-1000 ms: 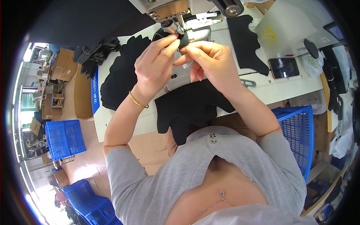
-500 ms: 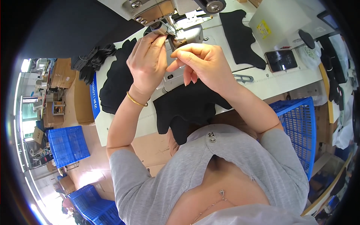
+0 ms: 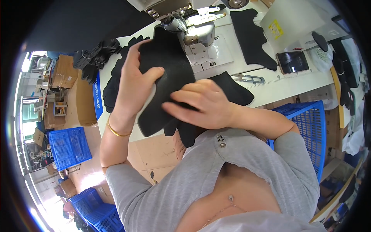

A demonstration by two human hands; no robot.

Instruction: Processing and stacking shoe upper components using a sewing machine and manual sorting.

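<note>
**Black fabric piece held at the sewing machine, both hands on it**

Head view. Left hand [image 3: 135, 87] grips the upper left part of a black fabric piece [image 3: 166, 73]; thumb lies across the face, fingers run up behind the edge, so the hand is clamped on the cloth. A gold bangle [image 3: 114, 131] sits on that wrist. Right hand [image 3: 201, 104] lies flat on the lower part of the same piece, fingers spread and pointing left, pressing but not pinching. The piece is lifted off the white table [image 3: 293, 83] and its top edge reaches just beside the sewing machine head [image 3: 193, 29]. Whether it is under the presser foot cannot be told; the cloth hides that spot.

More black cut pieces lie on the table, one [image 3: 251, 33] to the right of the machine. Small snips [image 3: 249, 79] lie near the table edge. Blue crate [image 3: 309, 123] stands at the person's right.

Judgement: for a clean feed, keep the cloth flat and unwrinkled, guide with the flat right hand, steer with the left, fingers away from the needle.
</note>
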